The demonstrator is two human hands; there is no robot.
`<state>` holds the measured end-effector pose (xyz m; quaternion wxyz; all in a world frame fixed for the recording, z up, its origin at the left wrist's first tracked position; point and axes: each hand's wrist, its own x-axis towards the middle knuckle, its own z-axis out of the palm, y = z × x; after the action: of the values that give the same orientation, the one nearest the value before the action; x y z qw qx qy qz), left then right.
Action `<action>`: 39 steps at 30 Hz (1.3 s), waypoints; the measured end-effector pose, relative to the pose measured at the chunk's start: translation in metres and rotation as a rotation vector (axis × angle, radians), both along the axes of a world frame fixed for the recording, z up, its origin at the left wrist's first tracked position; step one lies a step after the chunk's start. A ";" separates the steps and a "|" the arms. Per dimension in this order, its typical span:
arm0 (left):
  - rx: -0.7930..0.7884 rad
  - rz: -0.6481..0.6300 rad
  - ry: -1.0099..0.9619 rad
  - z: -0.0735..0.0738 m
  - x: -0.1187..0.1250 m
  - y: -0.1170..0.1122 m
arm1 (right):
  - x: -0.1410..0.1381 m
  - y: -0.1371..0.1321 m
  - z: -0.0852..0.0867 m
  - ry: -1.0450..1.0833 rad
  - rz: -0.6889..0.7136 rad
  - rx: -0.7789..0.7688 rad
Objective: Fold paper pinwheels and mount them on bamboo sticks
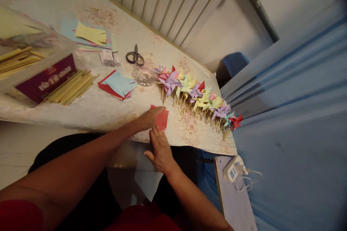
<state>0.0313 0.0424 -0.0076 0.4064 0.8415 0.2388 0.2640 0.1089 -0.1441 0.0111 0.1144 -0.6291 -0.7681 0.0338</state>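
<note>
In the head view, a thin red paper square with cut slits [162, 120] lies near the near edge of the table, on a pale cloth printed with flowers [177, 135]. The bare left hand [148, 119] rests over its left side; whether those fingers pinch it or only press it cannot be told. The bare right hand [162, 148] clasps nothing: its fingers are stretched out, the tips at the paper's near edge, the thumb apart. The paper looks light, so uneven pressure from the two hands could skew it, and a pull sideways could tear it at a slit. With the table edge so near, a slip toward the body could drop it off. To the far right, a long row of many-coloured paper pinwheels on thin sticks [187, 86] slants away; a rightward sweep of a hand could knock its nearest heads. Straight beyond the hands, a clear round container of small shiny pieces [145, 78] stands just beside that row, and a careless reach could tip and scatter them. Black-handled scissors [135, 57] lie farther off, behind the container. To the left are a stack of light blue and red paper squares [119, 83] and a loose bundle of slender yellowish sticks [72, 88], which could roll if nudged.
</note>
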 end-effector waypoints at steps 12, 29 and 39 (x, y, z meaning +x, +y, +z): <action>0.025 -0.046 -0.035 -0.006 -0.001 -0.002 | 0.037 0.052 0.005 -0.038 -0.089 -0.020; 0.403 0.083 0.261 0.011 -0.032 -0.016 | 0.046 0.062 0.003 -0.193 -0.159 -0.048; 0.324 0.231 0.185 0.009 -0.039 -0.004 | 0.070 0.048 -0.017 0.110 -0.359 0.151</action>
<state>-0.0081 0.0380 0.0012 0.2093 0.8834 0.3246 0.2655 0.1792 -0.0964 -0.0056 0.2072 -0.7426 -0.6367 -0.0107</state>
